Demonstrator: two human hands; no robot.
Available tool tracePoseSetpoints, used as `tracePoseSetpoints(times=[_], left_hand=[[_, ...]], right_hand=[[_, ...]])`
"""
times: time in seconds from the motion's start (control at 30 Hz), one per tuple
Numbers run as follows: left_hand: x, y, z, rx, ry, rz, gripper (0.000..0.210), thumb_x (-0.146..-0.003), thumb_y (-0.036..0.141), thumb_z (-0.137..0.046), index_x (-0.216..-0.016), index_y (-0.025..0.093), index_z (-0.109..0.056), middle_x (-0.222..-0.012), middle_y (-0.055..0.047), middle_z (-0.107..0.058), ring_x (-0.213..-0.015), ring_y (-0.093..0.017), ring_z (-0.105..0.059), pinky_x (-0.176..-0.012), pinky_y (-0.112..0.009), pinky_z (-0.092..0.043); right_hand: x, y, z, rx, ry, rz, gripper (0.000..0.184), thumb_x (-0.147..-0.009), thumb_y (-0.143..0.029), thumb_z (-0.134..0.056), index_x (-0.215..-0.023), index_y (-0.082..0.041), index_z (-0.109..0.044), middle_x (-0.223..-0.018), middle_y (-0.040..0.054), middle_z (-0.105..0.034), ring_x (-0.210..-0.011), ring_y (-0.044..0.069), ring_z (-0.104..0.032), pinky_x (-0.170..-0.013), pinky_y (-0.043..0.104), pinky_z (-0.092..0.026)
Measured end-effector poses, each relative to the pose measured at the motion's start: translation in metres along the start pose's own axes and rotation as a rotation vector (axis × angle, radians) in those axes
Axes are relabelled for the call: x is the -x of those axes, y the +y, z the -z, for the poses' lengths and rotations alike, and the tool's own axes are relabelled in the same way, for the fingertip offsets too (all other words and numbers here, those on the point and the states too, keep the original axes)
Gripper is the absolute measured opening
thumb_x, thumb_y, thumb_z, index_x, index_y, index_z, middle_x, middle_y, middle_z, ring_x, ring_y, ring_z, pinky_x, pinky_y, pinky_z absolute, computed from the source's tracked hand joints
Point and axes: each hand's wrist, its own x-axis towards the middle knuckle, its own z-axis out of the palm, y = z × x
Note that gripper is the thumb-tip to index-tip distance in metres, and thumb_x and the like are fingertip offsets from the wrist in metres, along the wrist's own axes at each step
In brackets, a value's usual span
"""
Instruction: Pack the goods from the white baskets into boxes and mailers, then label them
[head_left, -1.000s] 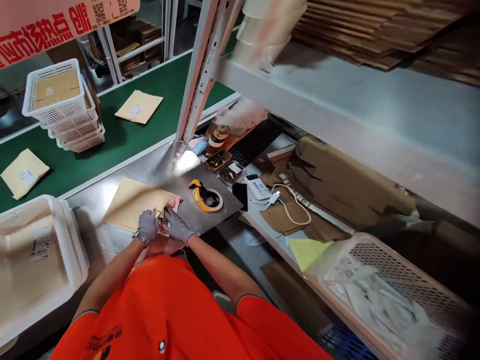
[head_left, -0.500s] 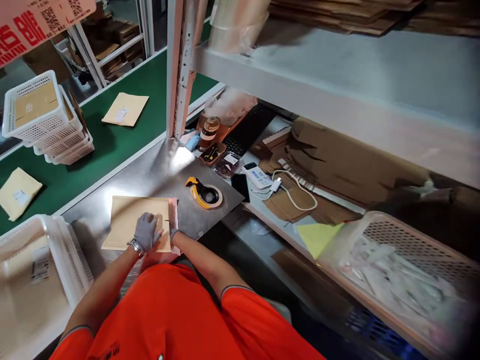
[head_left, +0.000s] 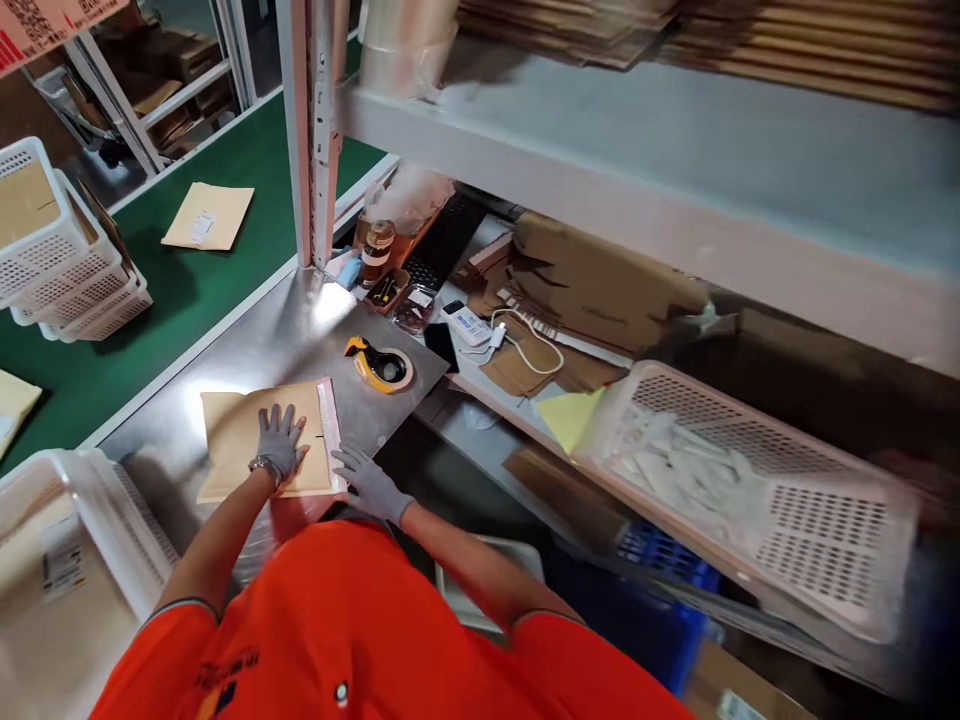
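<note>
A tan padded envelope (head_left: 232, 440) lies on the metal worktop in front of me, with a pinkish strip along its right edge. My left hand (head_left: 280, 445), in a grey glove, rests flat on the envelope with its fingers spread. At the strip's lower end is my right hand (head_left: 370, 483), also gloved, its fingers stretched out against the envelope's edge. Neither hand grips anything. A yellow and black tape dispenser (head_left: 380, 365) with a roll of tape lies beyond the envelope to the right.
On the green conveyor belt (head_left: 187, 285) lie other envelopes and stacked white baskets (head_left: 82, 290). More white baskets (head_left: 112, 520) stand at my left. To the right, a shelf holds a phone (head_left: 441, 346), a white cable and a white basket of plastic bags (head_left: 825, 550). A shelf (head_left: 637, 150) overhangs this.
My left hand has gone from curled to spread flat on the envelope. My right hand has come out from the envelope's edge, fingers extended. The view has shifted right.
</note>
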Motion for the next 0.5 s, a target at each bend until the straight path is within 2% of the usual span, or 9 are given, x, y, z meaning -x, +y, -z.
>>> tracePoseSetpoints(times=[0.07, 0.13, 0.23, 0.3, 0.37, 0.4, 0.43, 0.5], left_hand=[[-0.003, 0.0, 0.0, 0.002, -0.005, 0.013, 0.074, -0.11, 0.057, -0.058, -0.176, 0.024, -0.054, -0.191, -0.017, -0.031, -0.178, -0.054, -0.014, -0.139, -0.081, 0.008], [-0.005, 0.0, 0.001, 0.003, -0.021, 0.019, 0.08, -0.108, 0.064, -0.059, -0.176, 0.023, -0.054, -0.192, -0.018, -0.029, -0.178, -0.054, -0.01, -0.137, -0.082, 0.01], [-0.005, -0.001, 0.004, 0.003, -0.05, 0.007, 0.092, -0.101, 0.073, -0.066, -0.177, 0.024, -0.052, -0.193, -0.02, -0.025, -0.179, -0.054, -0.002, -0.135, -0.085, 0.009], [-0.005, 0.0, 0.007, -0.014, -0.074, 0.001, 0.1, -0.093, 0.076, -0.075, -0.176, 0.025, -0.053, -0.193, -0.021, -0.023, -0.179, -0.056, -0.001, -0.135, -0.087, 0.006], [-0.005, 0.001, 0.011, -0.041, -0.094, 0.007, 0.105, -0.087, 0.076, -0.082, -0.174, 0.022, -0.057, -0.192, -0.024, -0.023, -0.178, -0.058, -0.002, -0.135, -0.087, 0.002], [-0.005, 0.003, 0.014, -0.053, -0.101, 0.01, 0.107, -0.085, 0.077, -0.084, -0.172, 0.02, -0.058, -0.192, -0.025, -0.023, -0.177, -0.059, -0.002, -0.135, -0.086, 0.0], [-0.005, 0.004, 0.018, -0.062, -0.104, 0.013, 0.109, -0.083, 0.078, -0.085, -0.172, 0.019, -0.059, -0.191, -0.027, -0.023, -0.177, -0.06, -0.003, -0.135, -0.086, -0.001], [-0.005, 0.007, 0.026, -0.072, -0.105, 0.006, 0.116, -0.079, 0.08, -0.087, -0.172, 0.018, -0.058, -0.191, -0.028, -0.021, -0.177, -0.061, -0.003, -0.134, -0.087, -0.002]], right_hand=[[0.016, 0.002, -0.013, 0.033, 0.06, -0.076, 0.023, -0.077, -0.028, -0.088, -0.1, -0.021, -0.084, -0.146, 0.0157, -0.077, -0.144, 0.037, -0.061, -0.134, 0.06, -0.04], [0.023, -0.001, -0.026, 0.027, 0.137, -0.161, 0.005, -0.081, -0.024, -0.079, -0.085, -0.022, -0.082, -0.127, 0.0141, -0.082, -0.131, 0.037, -0.066, -0.126, 0.059, -0.046], [0.022, -0.011, -0.037, -0.046, 0.245, -0.245, 0.011, -0.08, -0.021, -0.075, -0.069, -0.023, -0.075, -0.097, 0.0091, -0.08, -0.107, 0.033, -0.07, -0.11, 0.053, -0.055], [0.02, -0.016, -0.035, -0.12, 0.326, -0.286, 0.011, -0.08, -0.024, -0.075, -0.069, -0.024, -0.075, -0.088, 0.0055, -0.077, -0.095, 0.029, -0.07, -0.098, 0.047, -0.058], [0.019, -0.016, -0.019, -0.185, 0.439, -0.337, 0.013, -0.084, -0.028, -0.072, -0.073, -0.024, -0.076, -0.084, 0.0037, -0.076, -0.088, 0.027, -0.07, -0.088, 0.042, -0.058], [0.019, -0.013, -0.004, -0.21, 0.513, -0.368, 0.015, -0.086, -0.031, -0.07, -0.076, -0.023, -0.077, -0.083, 0.0033, -0.075, -0.085, 0.026, -0.069, -0.085, 0.04, -0.057], [0.021, -0.008, 0.017, -0.232, 0.6, -0.403, 0.017, -0.089, -0.033, -0.067, -0.08, -0.022, -0.077, -0.081, 0.003, -0.074, -0.082, 0.025, -0.068, -0.083, 0.039, -0.056], [0.027, 0.006, 0.073, -0.265, 0.795, -0.478, 0.022, -0.094, -0.038, -0.064, -0.085, -0.021, -0.074, -0.075, 0.0021, -0.069, -0.077, 0.023, -0.063, -0.079, 0.037, -0.054]])
